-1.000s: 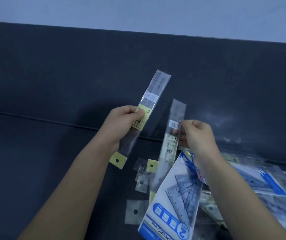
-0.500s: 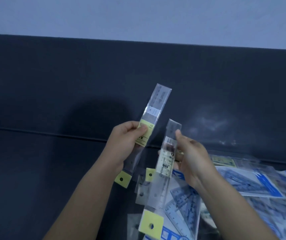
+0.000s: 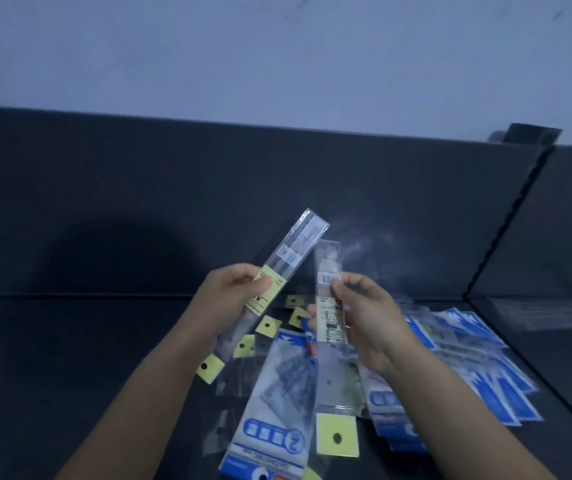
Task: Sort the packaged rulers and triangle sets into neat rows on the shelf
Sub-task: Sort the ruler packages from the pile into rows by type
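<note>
A dark shelf (image 3: 70, 358) with a dark back panel (image 3: 139, 202) fills most of the view beneath a pale wall (image 3: 277, 57). A loose heap of blue triangle set packs (image 3: 478, 368) lies on the shelf at right, with one long triangle set pack (image 3: 274, 410) angled toward the viewer. Small yellow hang tabs (image 3: 268, 326) of other packs poke out behind the hands. The left hand (image 3: 232, 306) is closed around a clear packaged ruler (image 3: 288, 265), tilted up to the right above the shelf. The right hand (image 3: 367, 320) pinches a second packaged ruler (image 3: 329, 341), held nearly upright, its yellow tab (image 3: 337, 435) lowest.
</note>
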A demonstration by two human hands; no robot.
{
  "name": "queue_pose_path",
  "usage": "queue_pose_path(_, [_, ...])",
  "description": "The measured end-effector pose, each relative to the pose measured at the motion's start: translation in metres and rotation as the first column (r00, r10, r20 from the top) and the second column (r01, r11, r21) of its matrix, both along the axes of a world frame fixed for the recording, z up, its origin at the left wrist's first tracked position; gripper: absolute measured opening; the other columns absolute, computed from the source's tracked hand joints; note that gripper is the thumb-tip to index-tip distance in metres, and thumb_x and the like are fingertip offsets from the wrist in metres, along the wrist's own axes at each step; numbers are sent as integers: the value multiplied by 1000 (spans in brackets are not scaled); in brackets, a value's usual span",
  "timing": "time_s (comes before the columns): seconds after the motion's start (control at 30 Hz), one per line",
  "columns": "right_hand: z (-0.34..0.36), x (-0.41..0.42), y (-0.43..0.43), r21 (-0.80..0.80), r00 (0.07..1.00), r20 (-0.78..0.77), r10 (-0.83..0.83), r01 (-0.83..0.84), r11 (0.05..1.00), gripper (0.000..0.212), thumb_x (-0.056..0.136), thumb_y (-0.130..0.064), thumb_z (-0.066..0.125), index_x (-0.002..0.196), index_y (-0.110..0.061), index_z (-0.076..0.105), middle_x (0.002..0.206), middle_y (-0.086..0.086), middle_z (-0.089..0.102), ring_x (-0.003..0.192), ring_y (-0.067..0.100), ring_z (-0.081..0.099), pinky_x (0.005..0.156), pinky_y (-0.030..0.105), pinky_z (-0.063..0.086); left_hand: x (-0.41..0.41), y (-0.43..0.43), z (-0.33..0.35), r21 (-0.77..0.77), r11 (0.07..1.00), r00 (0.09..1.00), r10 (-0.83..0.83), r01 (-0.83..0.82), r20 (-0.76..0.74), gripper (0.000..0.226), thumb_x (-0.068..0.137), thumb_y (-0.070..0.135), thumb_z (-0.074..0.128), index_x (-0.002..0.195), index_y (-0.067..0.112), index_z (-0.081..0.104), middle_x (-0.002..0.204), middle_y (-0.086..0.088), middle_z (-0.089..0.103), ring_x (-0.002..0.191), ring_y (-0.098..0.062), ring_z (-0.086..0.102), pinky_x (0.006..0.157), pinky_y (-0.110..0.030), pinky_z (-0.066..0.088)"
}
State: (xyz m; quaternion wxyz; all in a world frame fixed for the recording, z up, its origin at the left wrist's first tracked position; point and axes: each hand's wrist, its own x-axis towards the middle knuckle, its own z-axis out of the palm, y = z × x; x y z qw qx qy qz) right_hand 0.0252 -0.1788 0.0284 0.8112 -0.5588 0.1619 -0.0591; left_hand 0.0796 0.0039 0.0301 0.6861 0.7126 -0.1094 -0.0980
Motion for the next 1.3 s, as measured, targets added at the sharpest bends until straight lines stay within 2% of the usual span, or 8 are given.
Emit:
queue_pose_path(0.2, [10,-66,-95,96,998,0,-56,56,994,9,102,-14,39,106,-9,44,76,19,71,60,32,69,48,37,56,-39,-82,32,111,982,984,-163,155,68,15,88,18,66,74,17,71,62,5,66,53,-3,58,48,-10,41])
queue_pose_path(0.43, [10,-164,-256,55,997,41,-62,60,997,34,82,16,50,110,-4,50,97,19,68,71,33,71,55,38,57,-114,-233,22,182,949,960,-273,258,58,12,90,13,65,90,4,72,65,3,66,56,-4,57,52,-13,43])
queue_pose_path(0.57, [15,-214,-353,-167,989,95,-117,132,977,44,82,17,53,113,-12,53,99,19,67,72,33,70,58,40,57,-148,-321,13,222,935,956,-290,275,36,12,89,12,65,88,3,72,59,6,62,52,-3,53,48,-11,40])
queue_pose_path(0.67, [13,-240,-416,-541,969,174,-174,241,805,28,85,8,57,101,-15,63,88,13,67,68,24,67,61,39,58,-166,-376,11,229,940,962,-270,252,49,11,89,14,66,84,8,72,57,8,63,48,-1,54,44,-10,38])
queue_pose_path(0.77, [2,-260,-479,-910,972,171,-162,219,351,22,87,-6,62,105,-17,69,98,-2,69,87,11,63,79,27,50,-176,-421,11,221,949,970,-239,225,40,11,88,16,67,82,9,73,59,5,65,49,-4,57,45,-13,40])
queue_pose_path(0.83, [-6,-272,-517,-979,991,80,-103,97,178,30,89,-5,59,111,-20,70,106,-5,68,98,10,62,84,19,46,-176,-447,13,233,950,974,-222,208,37,11,88,16,67,80,11,73,62,3,67,52,-6,59,48,-14,43])
queue_pose_path(1.03, [-25,-288,-601,-1000,999,-24,42,-24,3,50,81,15,50,111,-18,71,109,2,65,100,19,62,84,20,45,-155,-531,12,353,914,966,-243,198,88,16,88,18,67,72,16,70,56,12,60,46,0,51,50,-16,37])
queue_pose_path(1.3, [-50,-279,-683,-995,981,-85,173,-76,-59,49,77,7,48,110,-21,72,114,-1,64,105,15,61,89,27,49,-137,-685,-13,551,741,848,-519,385,106,10,89,11,65,93,8,74,89,4,67,80,-5,59,63,-11,43])
